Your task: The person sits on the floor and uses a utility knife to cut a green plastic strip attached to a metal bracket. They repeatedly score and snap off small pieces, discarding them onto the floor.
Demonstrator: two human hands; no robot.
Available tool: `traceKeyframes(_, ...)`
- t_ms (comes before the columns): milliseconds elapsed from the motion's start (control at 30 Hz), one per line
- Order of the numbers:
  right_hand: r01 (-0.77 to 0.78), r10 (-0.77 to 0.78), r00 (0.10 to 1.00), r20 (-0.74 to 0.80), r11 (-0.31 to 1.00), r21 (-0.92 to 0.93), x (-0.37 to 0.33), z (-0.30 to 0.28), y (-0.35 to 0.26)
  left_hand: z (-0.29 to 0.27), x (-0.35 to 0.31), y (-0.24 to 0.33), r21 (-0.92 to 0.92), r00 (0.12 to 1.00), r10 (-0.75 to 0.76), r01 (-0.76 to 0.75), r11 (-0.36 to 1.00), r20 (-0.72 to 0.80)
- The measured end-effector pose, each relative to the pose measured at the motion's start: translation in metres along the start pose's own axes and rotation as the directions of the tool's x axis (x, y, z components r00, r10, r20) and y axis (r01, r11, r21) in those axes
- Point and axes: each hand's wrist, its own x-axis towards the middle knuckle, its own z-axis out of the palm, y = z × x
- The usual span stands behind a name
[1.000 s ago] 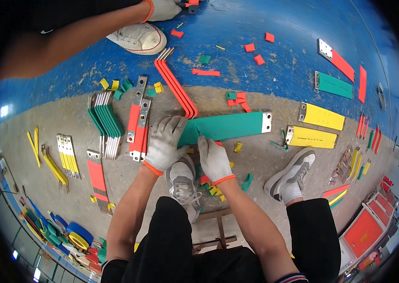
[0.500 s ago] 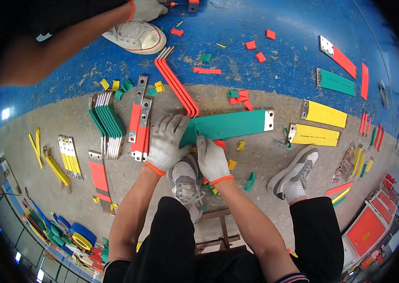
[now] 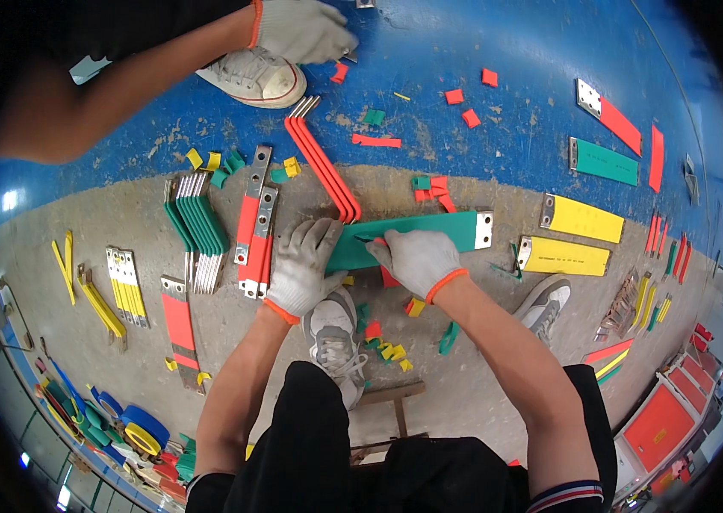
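A flat metal busbar in a green sleeve (image 3: 430,231) lies across in front of me, its bare drilled end at the right. My left hand (image 3: 303,267), in a white work glove with an orange cuff, is closed round its left end. Over the middle of the bar, my gloved right hand (image 3: 423,263) is closed on a small knife (image 3: 365,238). Only its dark tip and a bit of red show, against the green sleeve. Red bent bars (image 3: 323,162) lie just beyond the left hand, and red-sleeved flat bars (image 3: 247,218) lie to its left.
Green bent bars (image 3: 199,214) stand stacked at left. Yellow busbars (image 3: 582,219) and a green one (image 3: 605,162) lie at right. Sleeve scraps (image 3: 391,350) litter the floor by my shoes. Another person's gloved hand (image 3: 306,32) and shoe (image 3: 254,79) are at the upper left.
My right hand has moved right and up onto the bar, its forearm swinging outward. The left hand stays on the bar's left end. The other person's hand has moved right and slightly nearer.
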Motion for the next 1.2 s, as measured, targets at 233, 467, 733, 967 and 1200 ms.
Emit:
traceKeyframes(233, 0.002, -0.001, 1.000, 0.029, 0.999, -0.033, -0.005, 0.001, 0.009, -0.003, 0.000, 0.000, -0.007, 1.000, 0.013, -0.013, 1.000, -0.009)
traceKeyframes(467, -0.002, 0.003, 1.000, 0.017, 0.999, -0.053, -0.012, 0.000, 0.018, -0.002, 0.002, 0.001, -0.008, 1.000, 0.009, -0.009, 1.000, 0.002)
traceKeyframes(733, -0.030, 0.034, 0.997, 0.068, 0.998, -0.060, -0.025, -0.004, 0.031, -0.003, 0.001, 0.000, -0.015, 1.000, 0.017, -0.017, 1.000, 0.000)
traceKeyframes(967, -0.037, 0.044, 0.997, 0.065, 0.995, -0.095, -0.028, -0.003, 0.032, 0.000, 0.000, -0.002, 0.017, 1.000, 0.014, -0.015, 1.000, 0.008)
traceKeyframes(1200, -0.082, 0.090, 0.991, 0.095, 0.993, -0.079, -0.037, 0.002, 0.042, -0.001, 0.001, 0.000, 0.007, 1.000, 0.006, -0.006, 1.000, 0.015)
